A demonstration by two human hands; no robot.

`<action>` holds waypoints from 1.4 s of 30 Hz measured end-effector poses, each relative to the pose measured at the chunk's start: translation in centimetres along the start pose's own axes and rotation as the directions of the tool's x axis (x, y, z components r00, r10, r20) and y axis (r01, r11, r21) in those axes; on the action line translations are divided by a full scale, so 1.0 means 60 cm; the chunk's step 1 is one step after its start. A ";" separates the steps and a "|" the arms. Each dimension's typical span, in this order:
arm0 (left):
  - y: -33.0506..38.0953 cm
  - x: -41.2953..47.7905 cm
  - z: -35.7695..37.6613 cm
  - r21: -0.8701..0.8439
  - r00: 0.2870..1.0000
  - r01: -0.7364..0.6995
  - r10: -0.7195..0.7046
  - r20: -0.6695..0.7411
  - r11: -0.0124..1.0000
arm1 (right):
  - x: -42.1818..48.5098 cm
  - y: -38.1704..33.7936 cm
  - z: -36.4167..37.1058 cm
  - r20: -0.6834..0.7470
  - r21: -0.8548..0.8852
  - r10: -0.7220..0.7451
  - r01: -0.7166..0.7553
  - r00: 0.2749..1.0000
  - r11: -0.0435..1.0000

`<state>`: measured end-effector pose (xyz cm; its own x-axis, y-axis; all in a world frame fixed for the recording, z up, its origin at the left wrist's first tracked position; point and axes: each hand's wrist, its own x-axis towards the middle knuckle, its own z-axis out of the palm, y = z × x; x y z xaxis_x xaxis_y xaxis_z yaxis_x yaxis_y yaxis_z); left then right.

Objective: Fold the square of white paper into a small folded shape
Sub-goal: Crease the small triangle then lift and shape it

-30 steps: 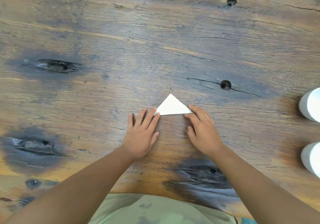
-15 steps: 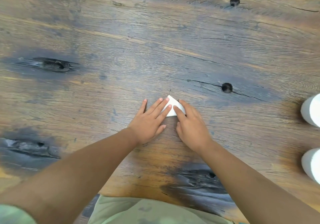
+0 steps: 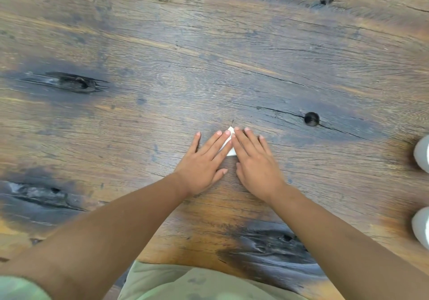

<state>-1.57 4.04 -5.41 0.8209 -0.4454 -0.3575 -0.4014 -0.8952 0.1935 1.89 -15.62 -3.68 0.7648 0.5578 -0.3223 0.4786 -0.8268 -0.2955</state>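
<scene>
Pressing flat at frame centre, left hand (image 3: 202,163) and right hand (image 3: 255,163) lie fingers-extended over the folded white paper (image 3: 228,145), only a sliver showing between them on the wooden table (image 3: 162,67).

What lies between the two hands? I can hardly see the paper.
Head view: a sliver of folded white paper shows between left hand and right hand.

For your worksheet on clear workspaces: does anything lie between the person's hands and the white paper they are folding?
Nothing visible does. The left hand and right hand lie flat directly on the folded white paper, covering most of it. The two white objects sit far off at the wooden table's right edge.
</scene>
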 end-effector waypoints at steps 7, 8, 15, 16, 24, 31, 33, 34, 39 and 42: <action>-0.001 0.001 0.002 0.021 1.000 -0.006 0.005 0.024 1.000 | -0.027 0.023 0.032 0.033 -0.072 0.070 -0.067 0.997 0.995; 0.000 0.001 0.002 0.025 1.000 -0.003 0.003 0.027 1.000 | -0.033 0.028 0.035 0.023 -0.083 0.084 -0.082 0.996 0.993; 0.001 0.003 0.004 0.012 0.998 0.005 -0.006 0.059 1.000 | -0.085 0.068 0.044 0.002 -0.130 0.168 -0.167 0.986 0.977; 0.001 0.003 0.004 0.012 0.998 0.005 -0.006 0.063 1.000 | -0.090 0.072 0.045 0.002 -0.136 0.166 -0.164 0.986 0.977; -0.003 0.008 0.001 -0.029 0.993 0.008 -0.004 0.118 1.000 | -0.091 0.073 0.047 0.028 -0.135 0.164 -0.159 0.986 0.978; 0.002 0.006 -0.016 -0.058 0.992 0.004 0.004 0.128 0.998 | -0.087 0.065 0.016 0.047 -0.074 0.170 -0.166 0.984 0.983; 0.001 0.006 -0.027 -0.161 0.998 0.016 -0.004 0.069 0.987 | -0.077 0.058 -0.003 -0.037 -0.036 0.219 -0.220 0.975 0.975; 0.002 0.007 -0.033 -0.206 1.000 0.024 -0.019 0.022 0.978 | -0.070 0.053 -0.010 -0.088 -0.017 0.238 -0.241 0.967 0.970; 0.012 0.018 -0.034 -0.176 0.996 0.076 -0.083 -0.027 0.981 | -0.024 0.016 -0.002 -0.086 -0.014 0.120 -0.122 0.989 0.992; 0.014 0.025 -0.021 -0.083 0.998 0.059 -0.057 0.026 0.995 | -0.015 0.012 0.023 0.002 -0.046 0.047 -0.047 0.999 0.998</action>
<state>-0.20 2.62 -4.65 0.8316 -0.3942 -0.3912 -0.3177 -0.9154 0.2472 0.98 -16.63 -4.83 0.7859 0.5182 -0.3374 0.4612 -0.8547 -0.2384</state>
